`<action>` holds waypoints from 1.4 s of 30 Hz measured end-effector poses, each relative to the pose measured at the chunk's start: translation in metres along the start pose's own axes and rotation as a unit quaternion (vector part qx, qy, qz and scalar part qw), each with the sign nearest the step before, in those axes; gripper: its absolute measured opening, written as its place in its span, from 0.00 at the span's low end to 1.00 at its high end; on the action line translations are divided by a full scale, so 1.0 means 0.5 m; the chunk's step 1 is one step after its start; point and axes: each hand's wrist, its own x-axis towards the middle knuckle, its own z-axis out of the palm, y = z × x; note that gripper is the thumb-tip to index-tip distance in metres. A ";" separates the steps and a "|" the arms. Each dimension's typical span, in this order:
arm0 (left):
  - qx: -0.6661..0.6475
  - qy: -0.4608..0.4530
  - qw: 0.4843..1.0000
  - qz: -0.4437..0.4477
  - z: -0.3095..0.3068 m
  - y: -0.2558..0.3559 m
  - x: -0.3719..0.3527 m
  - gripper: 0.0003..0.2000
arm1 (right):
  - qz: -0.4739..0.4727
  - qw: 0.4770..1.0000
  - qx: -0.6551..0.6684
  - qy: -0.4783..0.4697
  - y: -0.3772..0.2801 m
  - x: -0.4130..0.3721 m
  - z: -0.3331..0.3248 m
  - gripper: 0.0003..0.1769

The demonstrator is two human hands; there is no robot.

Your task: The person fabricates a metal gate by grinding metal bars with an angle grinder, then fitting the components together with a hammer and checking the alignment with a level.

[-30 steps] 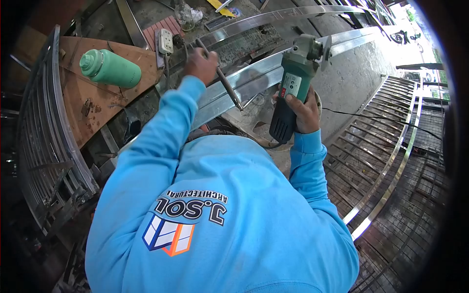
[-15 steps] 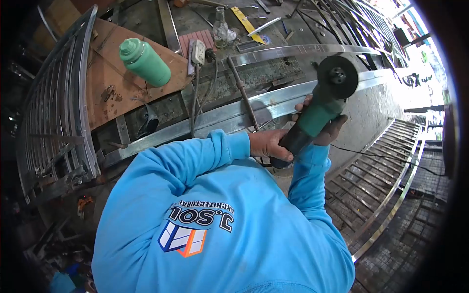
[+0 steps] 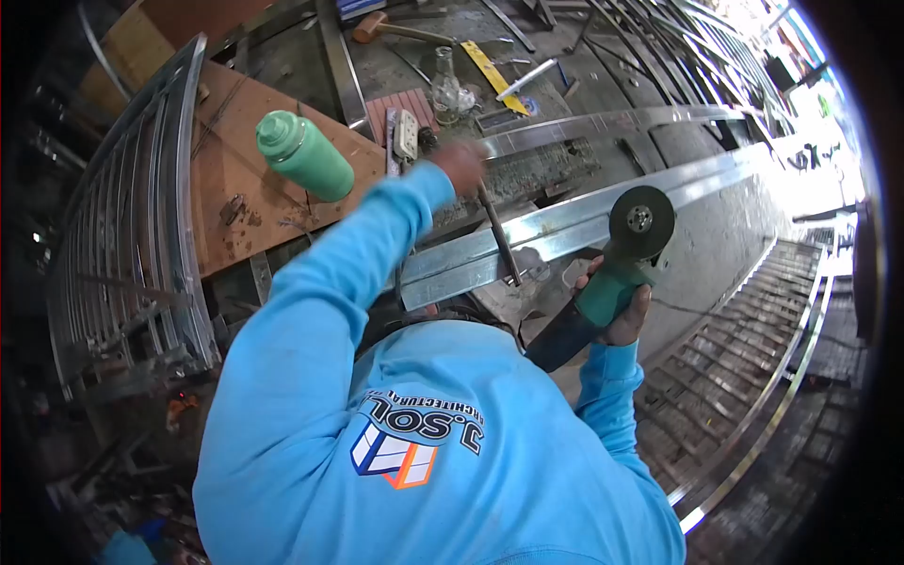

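Observation:
My right hand (image 3: 629, 318) is closed around the green and black body of an angle grinder (image 3: 603, 297). Its dark cutting disc (image 3: 641, 222) points away from me, above the concrete floor. My left hand (image 3: 459, 169), smeared by motion, is off the grinder and reaches out over the workbench. It overlaps the upper end of a thin metal rod (image 3: 501, 235) and is close to a white power strip (image 3: 406, 135) with a dark plug (image 3: 427, 139) beside it. Whether the left hand holds anything I cannot tell. Long galvanized metal channels (image 3: 565, 226) lie below the rod.
A green bottle (image 3: 306, 157) stands on a brown board (image 3: 226, 160) at the left, beside a metal grille (image 3: 132, 226). Farther back lie a mallet (image 3: 371, 27), a glass bottle (image 3: 444, 89) and a yellow ruler (image 3: 494, 75). A ladder-like metal frame (image 3: 734, 348) lies at the right.
My left hand has let go of the grinder's rear end and moved up and left toward the power strip. The grinder, now in my right hand only, is lower and its disc faces me more.

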 end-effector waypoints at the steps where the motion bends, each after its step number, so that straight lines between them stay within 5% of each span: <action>1: 0.016 0.002 0.999 -0.035 -0.018 -0.058 0.029 0.19 | -0.015 1.000 -0.008 0.011 -0.003 -0.006 -0.001 0.44; 6: 0.159 -0.181 0.969 -0.047 -0.043 -0.150 0.047 0.24 | -0.041 0.998 0.001 0.053 -0.014 -0.024 0.003 0.45; 10: 0.237 -0.226 0.945 0.003 -0.012 -0.182 0.077 0.22 | -0.037 0.997 -0.003 0.068 -0.005 -0.036 -0.001 0.46; 13: 0.143 -0.097 0.985 0.015 -0.014 -0.222 0.058 0.19 | -0.026 0.997 -0.027 0.067 0.003 -0.040 -0.021 0.46; 14: 0.101 -0.099 0.988 -0.057 -0.015 -0.224 0.042 0.16 | -0.026 0.997 -0.026 0.069 0.003 -0.039 -0.019 0.46; 17: -0.166 -0.061 0.980 -0.088 -0.065 -0.220 0.001 0.12 | -0.009 0.997 -0.001 0.074 0.011 -0.027 -0.009 0.47; 21: -0.183 0.001 0.980 -0.083 -0.042 -0.275 -0.018 0.11 | 0.012 0.997 0.015 0.076 0.019 -0.010 0.010 0.47; 26: -0.291 -0.008 0.938 -0.190 -0.062 -0.279 -0.013 0.10 | 0.032 0.999 -0.006 0.038 0.030 0.005 0.023 0.45; 29: -0.190 0.015 0.971 -0.141 -0.057 -0.275 -0.003 0.08 | 0.033 0.999 -0.020 0.027 0.030 0.004 0.031 0.45; 36: -0.126 -0.173 0.966 -0.145 -0.146 -0.175 0.038 0.10 | 0.030 0.997 -0.029 0.060 0.026 -0.012 0.028 0.44; 42: 0.095 -0.261 0.961 -0.022 -0.108 -0.224 0.114 0.15 | 0.013 0.996 -0.004 0.088 0.031 -0.026 0.014 0.43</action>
